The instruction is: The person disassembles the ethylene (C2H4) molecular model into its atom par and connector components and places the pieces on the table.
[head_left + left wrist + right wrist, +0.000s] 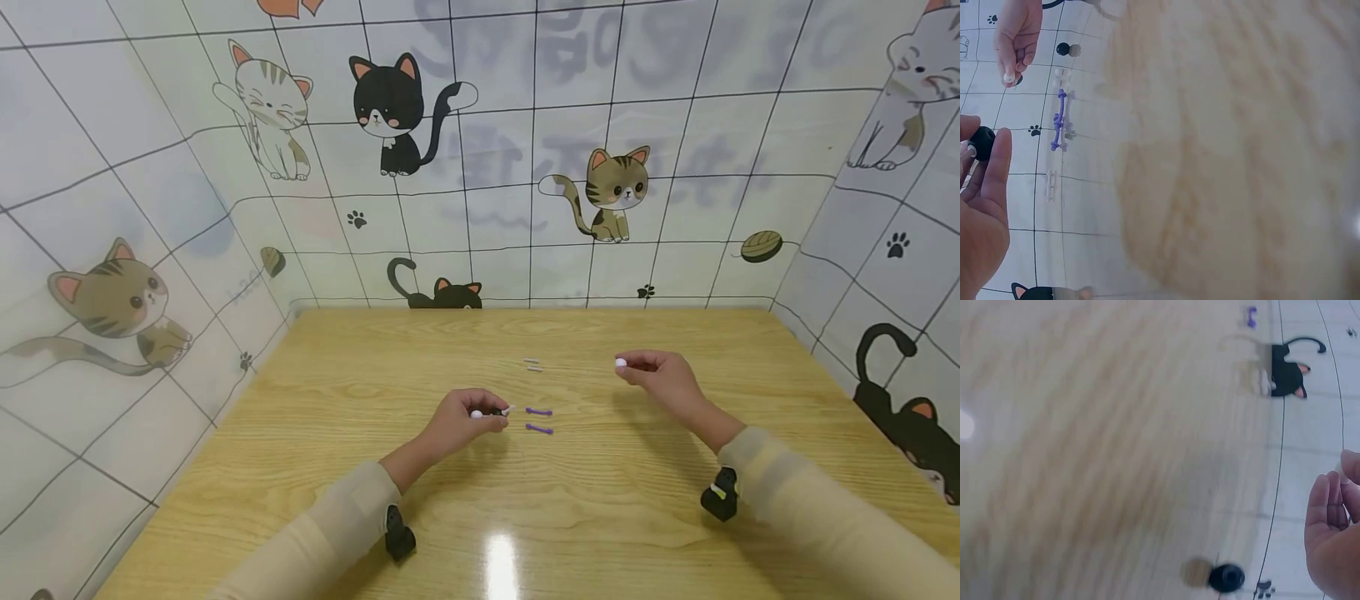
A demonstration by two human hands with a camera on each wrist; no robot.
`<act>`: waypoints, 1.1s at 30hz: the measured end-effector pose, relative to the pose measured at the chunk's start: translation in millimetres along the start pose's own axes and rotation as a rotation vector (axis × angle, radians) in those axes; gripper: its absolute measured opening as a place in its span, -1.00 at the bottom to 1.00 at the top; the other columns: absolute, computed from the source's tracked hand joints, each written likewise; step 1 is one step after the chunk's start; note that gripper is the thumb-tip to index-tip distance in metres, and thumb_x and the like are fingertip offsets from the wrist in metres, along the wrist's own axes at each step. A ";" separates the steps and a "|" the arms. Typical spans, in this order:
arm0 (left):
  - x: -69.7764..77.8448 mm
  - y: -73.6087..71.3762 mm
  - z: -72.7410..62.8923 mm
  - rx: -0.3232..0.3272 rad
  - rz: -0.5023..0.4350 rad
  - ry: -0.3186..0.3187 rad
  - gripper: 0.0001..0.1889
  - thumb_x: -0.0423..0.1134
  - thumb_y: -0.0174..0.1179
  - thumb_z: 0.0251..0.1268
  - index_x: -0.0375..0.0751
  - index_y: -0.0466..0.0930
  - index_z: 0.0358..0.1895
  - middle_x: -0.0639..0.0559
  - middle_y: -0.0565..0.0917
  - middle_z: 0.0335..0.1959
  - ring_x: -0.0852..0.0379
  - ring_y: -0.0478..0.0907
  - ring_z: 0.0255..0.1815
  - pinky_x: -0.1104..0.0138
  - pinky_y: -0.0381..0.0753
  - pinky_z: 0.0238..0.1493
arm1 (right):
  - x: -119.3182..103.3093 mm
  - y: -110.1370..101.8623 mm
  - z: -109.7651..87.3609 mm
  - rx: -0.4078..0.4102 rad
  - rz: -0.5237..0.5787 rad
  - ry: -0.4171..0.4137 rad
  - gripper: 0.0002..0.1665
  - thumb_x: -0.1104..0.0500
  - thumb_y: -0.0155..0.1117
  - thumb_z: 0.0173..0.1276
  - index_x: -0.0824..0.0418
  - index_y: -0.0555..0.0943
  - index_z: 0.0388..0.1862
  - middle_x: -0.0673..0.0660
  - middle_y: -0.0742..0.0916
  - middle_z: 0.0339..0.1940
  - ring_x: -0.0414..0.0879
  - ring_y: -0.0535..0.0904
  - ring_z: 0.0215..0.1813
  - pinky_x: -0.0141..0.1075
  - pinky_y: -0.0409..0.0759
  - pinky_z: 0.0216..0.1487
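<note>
Slightly left of the table's middle, my left hand (463, 419) holds a small black ball with a white rod sticking out; a white ball (476, 414) also shows at its fingers. In the left wrist view the black ball (984, 144) sits between thumb and fingers. Farther right, raised over the table, my right hand (670, 385) pinches a small white ball (621, 363) between thumb and fingertips. Just right of the left hand lie two purple rods with knobbed ends, one farther back (538, 412) and one nearer (539, 429).
Two short whitish rods (533, 369) lie behind the purple ones on the wooden table (600, 517). Cat-printed, grid-lined cloth walls (495, 183) enclose the table's back and sides. A bright light reflection (501, 562) shows near the front.
</note>
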State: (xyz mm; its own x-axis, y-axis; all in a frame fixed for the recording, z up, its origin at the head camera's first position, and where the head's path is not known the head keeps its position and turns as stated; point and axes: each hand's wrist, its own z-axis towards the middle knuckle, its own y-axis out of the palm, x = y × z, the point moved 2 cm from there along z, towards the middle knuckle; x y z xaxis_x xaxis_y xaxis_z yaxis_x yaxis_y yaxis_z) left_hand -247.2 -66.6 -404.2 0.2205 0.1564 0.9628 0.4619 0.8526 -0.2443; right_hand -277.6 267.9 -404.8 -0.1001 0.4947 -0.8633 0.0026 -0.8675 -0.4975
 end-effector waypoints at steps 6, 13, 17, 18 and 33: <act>-0.5 0.0 0.7 -0.005 -0.041 0.000 -0.77 -0.47 0.24 0.27 -0.57 0.59 -0.06 -0.20 0.68 -0.23 -0.26 0.62 -0.19 -0.14 0.56 -0.08 | 17.6 -36.2 6.6 0.036 -0.091 0.071 -0.36 -0.08 0.17 0.46 0.36 0.47 0.30 0.38 0.59 0.17 0.19 0.57 0.09 0.05 0.52 0.08; 0.3 0.4 0.9 -0.022 -0.067 0.007 -0.75 -0.52 0.21 0.28 -0.65 0.56 -0.04 -0.31 0.65 -0.20 -0.48 0.55 -0.16 -0.04 0.62 -0.11 | 42.7 -65.0 10.4 0.058 -0.201 0.116 -0.38 -0.03 0.15 0.48 0.41 0.46 0.29 0.42 0.59 0.15 0.26 0.57 0.10 0.03 0.56 0.02; -0.9 1.1 1.2 -0.030 -0.070 0.001 -0.75 -0.51 0.22 0.28 -0.64 0.56 -0.04 -0.29 0.66 -0.21 -0.49 0.55 -0.15 -0.03 0.62 -0.10 | 59.5 -76.1 15.3 0.078 -0.284 0.144 -0.42 -0.01 0.18 0.47 0.45 0.51 0.21 0.43 0.61 0.10 0.26 0.57 0.06 0.00 0.56 -0.05; -1.5 1.3 1.2 -0.029 -0.069 -0.001 -0.75 -0.51 0.22 0.28 -0.64 0.57 -0.04 -0.28 0.66 -0.22 -0.48 0.55 -0.16 -0.04 0.62 -0.10 | 63.2 -78.5 16.6 0.082 -0.303 0.147 -0.42 -0.01 0.19 0.46 0.46 0.52 0.19 0.43 0.61 0.09 0.26 0.56 0.05 0.01 0.55 -0.06; -0.7 2.7 1.1 -0.048 -0.062 -0.004 -0.76 -0.50 0.23 0.27 -0.60 0.60 -0.04 -0.19 0.64 -0.30 -0.38 0.58 -0.21 -0.12 0.58 -0.09 | 90.3 -84.0 32.4 0.040 -0.369 0.200 -0.49 0.10 0.27 0.39 0.50 0.54 0.12 0.45 0.60 0.06 0.20 0.53 -0.05 0.05 0.48 -0.02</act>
State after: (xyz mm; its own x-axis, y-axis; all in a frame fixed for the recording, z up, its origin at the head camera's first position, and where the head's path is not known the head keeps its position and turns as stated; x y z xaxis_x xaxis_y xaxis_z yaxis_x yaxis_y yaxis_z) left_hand -247.1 -63.9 -405.4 0.1872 0.1061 0.9766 0.5153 0.8358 -0.1896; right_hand -319.1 383.8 -438.2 0.1080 0.7695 -0.6295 -0.0367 -0.6297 -0.7760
